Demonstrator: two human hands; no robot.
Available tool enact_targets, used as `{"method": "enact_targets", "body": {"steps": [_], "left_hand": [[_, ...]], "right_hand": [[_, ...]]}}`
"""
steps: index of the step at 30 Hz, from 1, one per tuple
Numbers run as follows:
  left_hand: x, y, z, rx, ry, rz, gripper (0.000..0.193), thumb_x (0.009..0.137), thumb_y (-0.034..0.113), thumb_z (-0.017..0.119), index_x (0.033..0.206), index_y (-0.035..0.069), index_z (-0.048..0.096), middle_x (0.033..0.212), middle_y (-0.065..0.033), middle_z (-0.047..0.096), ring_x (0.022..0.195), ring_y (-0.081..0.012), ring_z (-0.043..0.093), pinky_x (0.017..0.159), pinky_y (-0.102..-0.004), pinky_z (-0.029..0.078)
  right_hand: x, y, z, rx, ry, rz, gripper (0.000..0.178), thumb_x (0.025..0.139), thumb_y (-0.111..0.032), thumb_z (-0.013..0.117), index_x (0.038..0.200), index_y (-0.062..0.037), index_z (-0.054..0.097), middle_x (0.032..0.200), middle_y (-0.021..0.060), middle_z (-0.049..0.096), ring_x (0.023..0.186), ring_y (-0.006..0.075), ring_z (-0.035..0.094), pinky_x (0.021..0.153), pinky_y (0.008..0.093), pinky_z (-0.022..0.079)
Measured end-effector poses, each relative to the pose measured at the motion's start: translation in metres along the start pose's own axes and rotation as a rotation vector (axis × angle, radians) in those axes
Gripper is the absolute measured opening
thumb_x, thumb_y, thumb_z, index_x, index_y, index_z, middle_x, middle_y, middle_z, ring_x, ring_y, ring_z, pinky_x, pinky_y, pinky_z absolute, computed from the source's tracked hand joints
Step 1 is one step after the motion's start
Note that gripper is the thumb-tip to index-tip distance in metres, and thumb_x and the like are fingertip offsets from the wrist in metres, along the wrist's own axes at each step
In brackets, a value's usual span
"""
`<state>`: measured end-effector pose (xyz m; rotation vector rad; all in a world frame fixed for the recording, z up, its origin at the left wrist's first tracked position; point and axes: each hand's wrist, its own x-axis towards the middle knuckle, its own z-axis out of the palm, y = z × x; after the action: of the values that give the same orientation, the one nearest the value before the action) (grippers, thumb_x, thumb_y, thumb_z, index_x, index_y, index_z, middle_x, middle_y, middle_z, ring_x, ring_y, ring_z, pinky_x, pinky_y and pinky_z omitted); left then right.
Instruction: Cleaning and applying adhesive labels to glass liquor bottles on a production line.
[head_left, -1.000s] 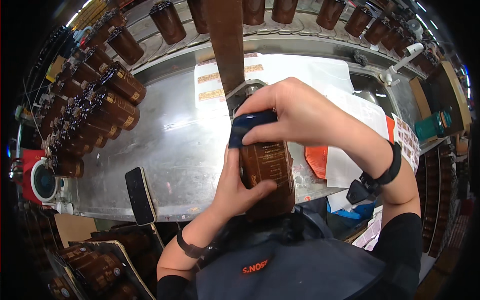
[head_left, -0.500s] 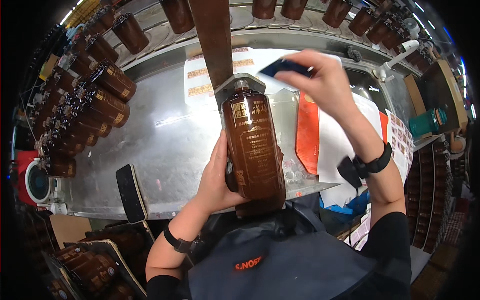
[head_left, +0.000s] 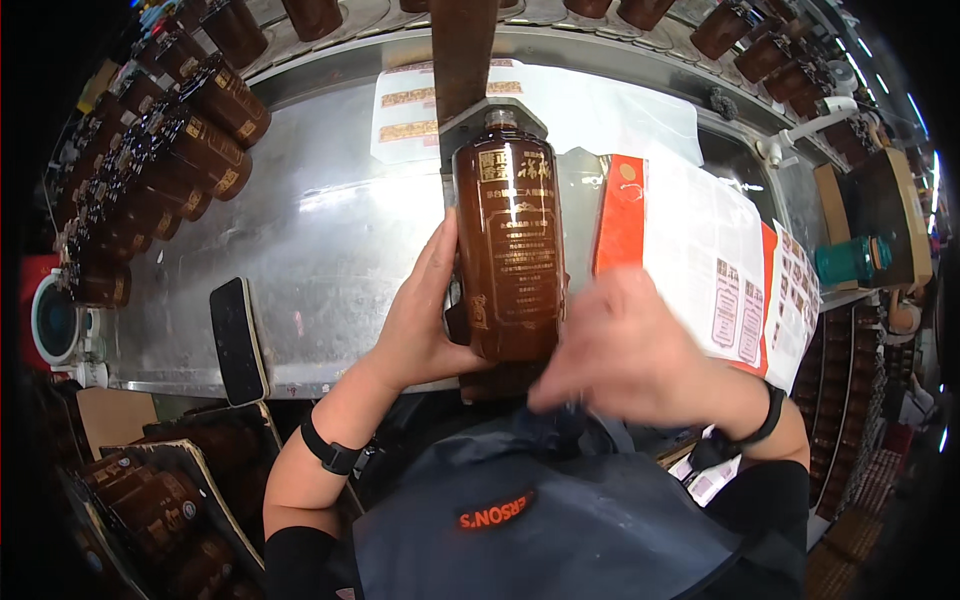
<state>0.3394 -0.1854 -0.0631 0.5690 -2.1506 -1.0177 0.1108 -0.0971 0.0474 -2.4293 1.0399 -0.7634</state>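
A brown glass bottle with gold lettering and an open clear neck lies against a stand with a dark upright bar. My left hand is closed on its left side, fingers along the glass and thumb at the base. By the bottle's lower right, my right hand is smeared by motion, so its grip is unclear. Below its fingertips is a blurred dark blue patch, perhaps the flat blue scraper seen earlier.
Several brown bottles stand at the left. A phone lies near the front edge. White label sheets and an orange-red folder cover the right side. A green jar sits at the far right.
My right hand has swung down from above the label sheets to the bottle's lower right. In the earlier frame it pinched a flat dark blue scraper. My left hand keeps its hold.
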Motion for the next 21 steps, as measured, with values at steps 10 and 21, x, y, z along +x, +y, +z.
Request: {"method": "enact_targets", "body": {"steps": [10, 21], "left_hand": [[0.000, -0.002, -0.002, 0.002, 0.060, 0.027, 0.120, 0.060, 0.030, 0.088, 0.150, -0.002, 0.016, 0.148, -0.0247, 0.033, 0.136, -0.0382, 0.037, 0.111, -0.0422, 0.035], [-0.002, 0.002, -0.009, 0.060, 0.110, 0.073, 0.116, 0.056, 0.030, 0.088, 0.149, 0.003, 0.024, 0.151, -0.0254, 0.028, 0.133, -0.0406, 0.040, 0.109, -0.0426, 0.036]], "right_hand": [[0.006, 0.007, 0.007, -0.350, 0.213, -0.078, 0.024, 0.072, -0.014, 0.074, 0.096, -0.0184, 0.074, 0.074, -0.0005, 0.059, 0.085, 0.0188, 0.052, 0.081, 0.0338, 0.039], [0.039, -0.009, 0.011, -0.126, -0.048, -0.084, 0.023, 0.065, -0.012, 0.073, 0.088, -0.0175, 0.074, 0.077, 0.0014, 0.058, 0.088, 0.0227, 0.054, 0.080, 0.0363, 0.041]]}}
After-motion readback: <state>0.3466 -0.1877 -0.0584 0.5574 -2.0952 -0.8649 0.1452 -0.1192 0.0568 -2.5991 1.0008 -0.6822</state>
